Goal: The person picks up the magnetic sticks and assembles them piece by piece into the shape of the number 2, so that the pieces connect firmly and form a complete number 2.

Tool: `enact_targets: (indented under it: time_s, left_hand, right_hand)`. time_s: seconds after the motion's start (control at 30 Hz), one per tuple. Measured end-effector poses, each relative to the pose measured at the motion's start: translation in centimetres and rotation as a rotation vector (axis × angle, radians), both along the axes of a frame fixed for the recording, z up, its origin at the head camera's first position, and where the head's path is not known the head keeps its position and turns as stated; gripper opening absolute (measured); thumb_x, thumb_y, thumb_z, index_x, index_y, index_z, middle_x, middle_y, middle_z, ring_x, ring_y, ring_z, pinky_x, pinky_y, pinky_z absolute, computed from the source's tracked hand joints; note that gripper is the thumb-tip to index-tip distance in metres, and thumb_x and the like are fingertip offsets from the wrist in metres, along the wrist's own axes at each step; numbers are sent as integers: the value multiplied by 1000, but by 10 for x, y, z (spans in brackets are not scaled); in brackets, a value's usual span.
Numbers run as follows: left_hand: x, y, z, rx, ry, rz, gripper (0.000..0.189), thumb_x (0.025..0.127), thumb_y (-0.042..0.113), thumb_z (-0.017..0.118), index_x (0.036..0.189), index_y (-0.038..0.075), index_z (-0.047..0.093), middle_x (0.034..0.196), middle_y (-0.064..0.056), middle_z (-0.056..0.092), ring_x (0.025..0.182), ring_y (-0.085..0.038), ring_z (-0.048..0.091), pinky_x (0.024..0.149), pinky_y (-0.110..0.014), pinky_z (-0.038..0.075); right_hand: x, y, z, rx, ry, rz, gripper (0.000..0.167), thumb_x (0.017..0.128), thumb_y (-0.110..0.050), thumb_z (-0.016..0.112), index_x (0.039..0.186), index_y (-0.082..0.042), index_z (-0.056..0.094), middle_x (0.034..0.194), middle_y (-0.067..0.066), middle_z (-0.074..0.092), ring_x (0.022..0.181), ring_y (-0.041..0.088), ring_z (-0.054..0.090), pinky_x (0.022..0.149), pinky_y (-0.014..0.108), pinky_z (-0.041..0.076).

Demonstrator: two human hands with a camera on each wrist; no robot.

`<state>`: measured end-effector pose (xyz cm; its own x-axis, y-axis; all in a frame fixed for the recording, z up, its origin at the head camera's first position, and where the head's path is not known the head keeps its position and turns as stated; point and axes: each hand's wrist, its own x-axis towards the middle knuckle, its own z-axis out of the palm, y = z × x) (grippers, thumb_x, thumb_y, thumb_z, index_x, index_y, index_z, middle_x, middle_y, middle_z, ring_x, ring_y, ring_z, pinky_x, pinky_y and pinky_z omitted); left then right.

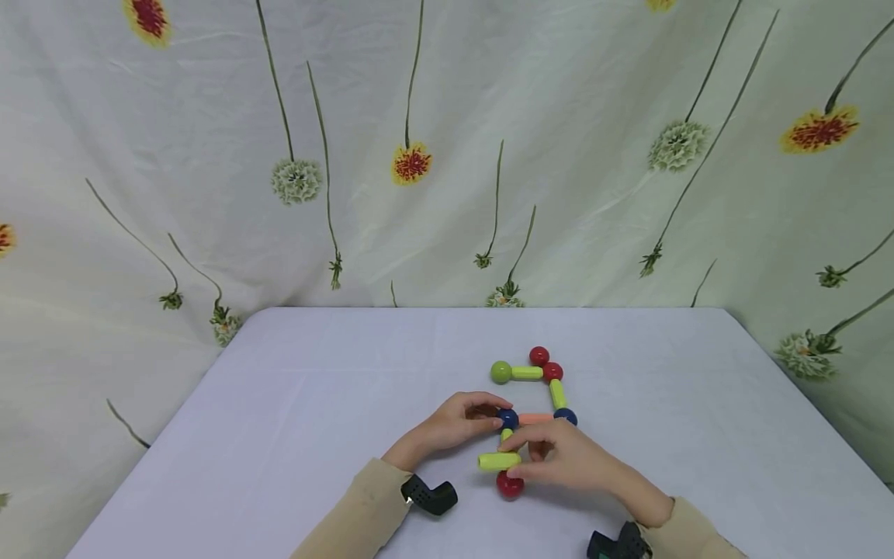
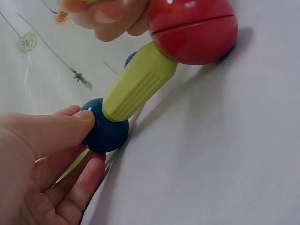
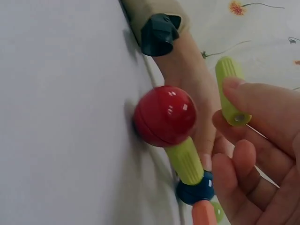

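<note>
My left hand [image 1: 454, 425] pinches a blue ball [image 2: 107, 137] between thumb and fingers. From that ball a yellow-green rod [image 2: 140, 82] leads to a red ball [image 3: 165, 116] at the near end of the chain. Above this rod, my right hand [image 1: 573, 460] holds a loose yellow-green rod [image 3: 227, 70] between thumb and fingers, apart from the chain in the right wrist view; its facing end shows a small metal disc. An orange rod [image 1: 535, 418] joins the held blue ball to a second blue ball [image 1: 567, 417], partly hidden behind the right hand.
Beyond the second blue ball, a yellow-green rod [image 1: 557, 394] runs to another red ball [image 1: 552, 373]. A further rod [image 1: 527, 373] ends in a green ball [image 1: 500, 372]. One more red ball [image 1: 539, 355] sits behind them on the white-covered table [image 1: 335, 388]. A floral cloth [image 1: 587, 155] hangs behind.
</note>
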<state>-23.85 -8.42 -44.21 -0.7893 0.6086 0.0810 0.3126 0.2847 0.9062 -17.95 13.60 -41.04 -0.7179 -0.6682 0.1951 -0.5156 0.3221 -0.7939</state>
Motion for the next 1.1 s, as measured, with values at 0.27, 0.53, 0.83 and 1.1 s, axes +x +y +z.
enact_targets:
  time_s: [0.27, 0.53, 0.83, 1.1]
  left_hand:
    - [14, 0, 22, 6, 8, 9, 28, 90, 6, 59, 118, 4, 63, 110, -8, 63, 96, -13, 57, 83, -24, 46]
    - [9, 1, 12, -5, -10, 20, 27, 90, 6, 60, 117, 6, 64, 110, -5, 63, 97, -13, 57, 84, -22, 45]
    - [-1, -1, -3, 5, -18, 13, 27, 90, 12, 62, 117, 13, 66, 109, 1, 63, 97, -11, 56, 84, -24, 45]
    - [0, 0, -1, 11, -20, 12, 26, 89, 13, 63, 116, 12, 66, 108, 0, 63, 96, -12, 57, 83, -24, 46]
  right_hand:
    - [-12, 30, 16, 63, -144, 89, 21, 83, -19, 72, 102, -12, 70, 74, -7, 59, 62, 6, 50, 58, 20, 44]
    - [-19, 46, 21, 133, -246, 112, 19, 82, -14, 71, 100, -9, 69, 79, -2, 63, 65, 6, 50, 61, 20, 46]
    - [-23, 55, 19, 185, -321, 120, 19, 82, -12, 70, 100, -5, 68, 90, -1, 68, 74, 11, 59, 69, 24, 51]
    - [-24, 58, 16, 226, -409, 131, 17, 85, -10, 67, 101, -5, 65, 89, 3, 68, 78, 14, 57, 74, 23, 47]
